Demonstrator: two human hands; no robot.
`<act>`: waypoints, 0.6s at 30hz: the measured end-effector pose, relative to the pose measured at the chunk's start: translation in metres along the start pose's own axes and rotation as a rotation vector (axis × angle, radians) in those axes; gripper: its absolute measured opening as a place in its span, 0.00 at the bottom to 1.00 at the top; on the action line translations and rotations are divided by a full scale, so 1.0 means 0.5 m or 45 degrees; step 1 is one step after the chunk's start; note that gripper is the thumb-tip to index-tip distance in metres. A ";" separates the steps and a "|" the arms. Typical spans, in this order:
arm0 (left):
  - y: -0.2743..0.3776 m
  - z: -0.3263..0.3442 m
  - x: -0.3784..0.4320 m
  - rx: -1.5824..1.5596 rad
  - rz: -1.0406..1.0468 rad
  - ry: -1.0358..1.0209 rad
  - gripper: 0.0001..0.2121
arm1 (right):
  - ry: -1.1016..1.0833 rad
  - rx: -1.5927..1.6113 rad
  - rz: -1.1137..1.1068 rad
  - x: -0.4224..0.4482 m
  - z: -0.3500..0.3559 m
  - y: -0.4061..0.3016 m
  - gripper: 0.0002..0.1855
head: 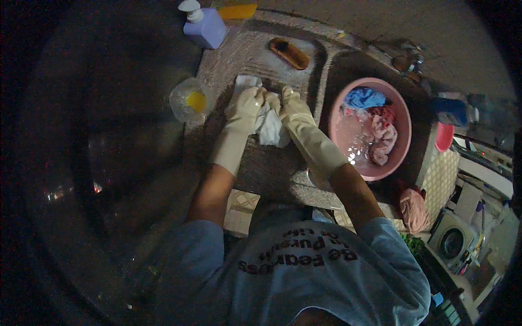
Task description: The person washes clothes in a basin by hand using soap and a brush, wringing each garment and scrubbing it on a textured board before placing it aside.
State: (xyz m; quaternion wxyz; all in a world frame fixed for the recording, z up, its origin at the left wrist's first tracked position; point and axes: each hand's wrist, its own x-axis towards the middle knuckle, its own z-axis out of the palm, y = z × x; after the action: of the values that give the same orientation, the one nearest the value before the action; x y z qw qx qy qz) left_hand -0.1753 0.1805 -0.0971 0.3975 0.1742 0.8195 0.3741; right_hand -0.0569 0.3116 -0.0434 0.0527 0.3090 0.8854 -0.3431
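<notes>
Cream rubber gloves cover both of my hands and forearms. My left hand grips a white cloth on the speckled stone washing slab. Close by on the right, my right hand has its fingers curled at the same cloth. One end of the cloth sticks out beyond my left hand, and the other hangs bunched between my wrists. Part of it is hidden under the gloves. Beyond my hands lies a brown scrubbing brush on the wet slab.
Right of my arm, a pink basin holds water and blue, red and pink cloths. A tap stands behind it. On the left are a clear tub with something yellow inside and a purple pump bottle. A washing machine stands far right.
</notes>
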 end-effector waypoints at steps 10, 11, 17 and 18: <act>0.028 -0.057 -0.259 -0.491 0.475 0.093 0.39 | -0.245 -0.165 -0.012 -0.156 -0.061 -0.003 0.25; 0.016 -0.057 -0.265 -0.233 0.559 0.103 0.44 | -0.206 -0.158 -0.014 -0.132 -0.048 0.019 0.25; 0.170 -0.008 -0.345 0.367 0.033 0.207 0.45 | 0.439 0.224 -0.383 -0.251 -0.157 -0.110 0.29; 0.183 -0.005 -0.335 0.256 0.077 0.251 0.45 | 0.447 0.228 -0.396 -0.288 -0.200 -0.157 0.29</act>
State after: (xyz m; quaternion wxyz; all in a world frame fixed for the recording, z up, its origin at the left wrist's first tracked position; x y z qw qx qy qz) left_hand -0.0740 0.1422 0.0600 0.2841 0.2003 0.8824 0.3172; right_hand 0.0251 0.2569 0.1215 -0.1828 0.2272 0.8841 -0.3652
